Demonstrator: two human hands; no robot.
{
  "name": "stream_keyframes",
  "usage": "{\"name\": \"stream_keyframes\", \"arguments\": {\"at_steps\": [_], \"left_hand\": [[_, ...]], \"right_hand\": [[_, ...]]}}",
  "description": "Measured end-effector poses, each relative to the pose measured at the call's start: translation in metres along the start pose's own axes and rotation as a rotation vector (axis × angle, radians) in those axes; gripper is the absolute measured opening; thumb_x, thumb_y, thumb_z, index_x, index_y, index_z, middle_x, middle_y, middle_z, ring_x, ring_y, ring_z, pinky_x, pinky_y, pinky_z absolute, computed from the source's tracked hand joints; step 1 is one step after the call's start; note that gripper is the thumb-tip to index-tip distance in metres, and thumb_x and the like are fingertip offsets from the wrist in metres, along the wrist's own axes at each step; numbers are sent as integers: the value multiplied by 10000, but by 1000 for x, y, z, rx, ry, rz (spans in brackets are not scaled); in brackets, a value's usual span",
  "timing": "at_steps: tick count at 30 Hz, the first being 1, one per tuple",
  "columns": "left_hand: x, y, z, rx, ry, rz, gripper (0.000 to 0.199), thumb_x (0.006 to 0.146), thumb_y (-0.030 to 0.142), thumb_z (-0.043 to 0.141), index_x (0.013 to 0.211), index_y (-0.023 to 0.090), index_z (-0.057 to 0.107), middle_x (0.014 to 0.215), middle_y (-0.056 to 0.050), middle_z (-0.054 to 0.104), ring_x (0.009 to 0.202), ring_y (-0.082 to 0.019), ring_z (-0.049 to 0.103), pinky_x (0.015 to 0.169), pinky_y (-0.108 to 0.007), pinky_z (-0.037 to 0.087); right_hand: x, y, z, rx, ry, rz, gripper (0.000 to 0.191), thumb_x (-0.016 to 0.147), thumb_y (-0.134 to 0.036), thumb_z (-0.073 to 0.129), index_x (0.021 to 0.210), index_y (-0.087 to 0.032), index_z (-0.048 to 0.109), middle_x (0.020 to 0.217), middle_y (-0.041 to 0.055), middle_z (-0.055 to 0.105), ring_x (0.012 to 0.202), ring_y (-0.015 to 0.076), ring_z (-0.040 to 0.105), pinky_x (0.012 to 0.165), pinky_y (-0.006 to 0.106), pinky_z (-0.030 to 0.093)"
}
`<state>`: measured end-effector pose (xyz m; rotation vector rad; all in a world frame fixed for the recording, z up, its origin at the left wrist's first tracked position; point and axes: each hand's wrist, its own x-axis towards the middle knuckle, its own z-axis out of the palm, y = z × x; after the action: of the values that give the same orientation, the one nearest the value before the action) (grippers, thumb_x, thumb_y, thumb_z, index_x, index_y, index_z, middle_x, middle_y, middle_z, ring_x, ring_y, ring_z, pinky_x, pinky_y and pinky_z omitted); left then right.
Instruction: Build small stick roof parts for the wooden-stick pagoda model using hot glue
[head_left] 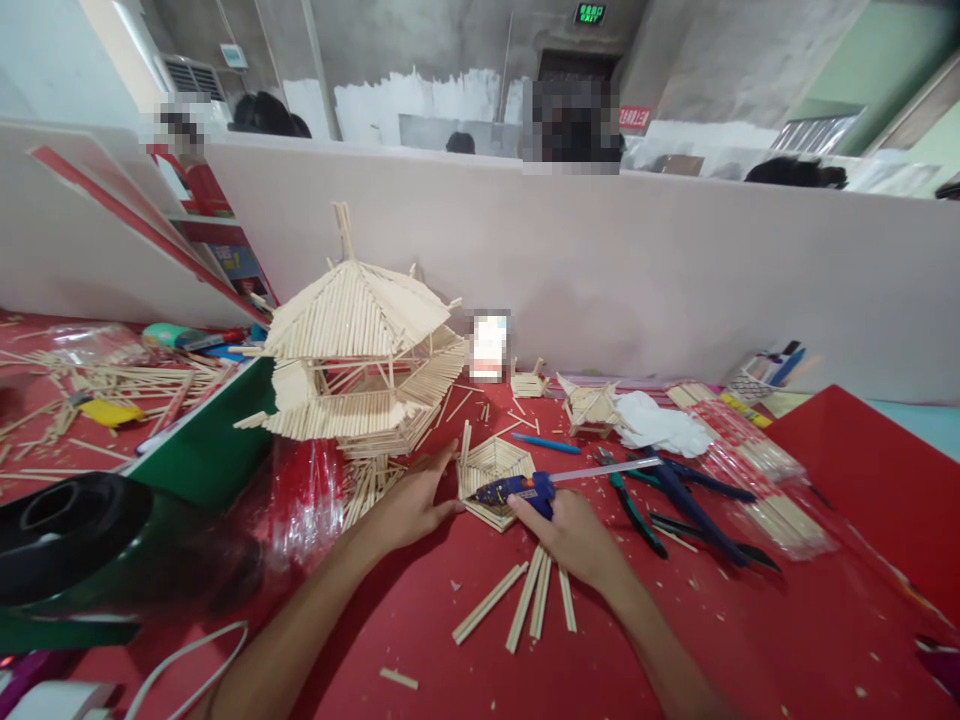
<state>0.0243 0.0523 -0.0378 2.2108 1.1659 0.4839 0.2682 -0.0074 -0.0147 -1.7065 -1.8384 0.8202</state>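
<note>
A blue hot glue gun (517, 492) is in my right hand (577, 530), its nozzle pointing left over a small hexagonal stick frame (499, 450). A clear glue stick (607, 468) juts out of the gun's rear. My left hand (427, 492) rests at the frame's left side, thumb and fingers apart, with the thumb tip close to the nozzle. One short stick (466, 438) rises from the frame's left edge near my index finger. Several loose wooden sticks (536, 600) lie on the red table in front of the frame.
A large stick pavilion (360, 350) stands behind my left hand. Small stick models (592, 402), white tissue (660, 425), a blue pen (546, 443), pliers (634, 510) and packs of sticks (772, 490) lie around. A dark cylinder (112, 545) and white cable (187, 665) are at left.
</note>
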Motion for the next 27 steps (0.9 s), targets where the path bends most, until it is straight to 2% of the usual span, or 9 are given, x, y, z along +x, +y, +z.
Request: {"name": "stream_keyframes", "arguments": {"at_steps": [3,10,15,21,27], "left_hand": [[0,0,0,2,1,9,751,850,367,658,1506,227,318,1461,-144,505,1345,-298,471,1116,-457,378],[1,-4,2,-33,-13,-9,734,874,282,614,1525,236,279,1467,-137,501,1338,-276,481,1111,-450,382],[1,-6,3,-35,-5,-16,726,874,257,603,1525,230,282,1455,-143,512,1323,-279,496,1101,-453,393],[1,-7,3,-31,-1,-8,709,878,262,603,1518,232,299,1449,-145,516,1306,-284,510,1090,-455,407],[0,-5,3,-6,17,-6,677,873,247,603,1499,218,347,1386,-158,563,1258,-295,545,1061,-470,432]], "right_hand": [[0,2,-1,30,15,14,472,893,-554,482,658,-185,660,616,72,665,648,235,624,589,272,381],[0,6,3,117,-31,-36,448,917,-527,460,688,-173,614,647,23,625,639,186,559,602,259,376],[0,3,2,101,-23,-38,442,922,-516,450,665,-183,585,637,24,616,641,190,572,603,261,373],[0,1,2,87,4,-8,461,926,-528,442,688,-176,620,659,52,674,648,210,615,599,263,379],[0,-1,0,60,-17,-3,493,918,-549,434,637,-180,599,634,57,666,638,215,624,601,266,389]]}}
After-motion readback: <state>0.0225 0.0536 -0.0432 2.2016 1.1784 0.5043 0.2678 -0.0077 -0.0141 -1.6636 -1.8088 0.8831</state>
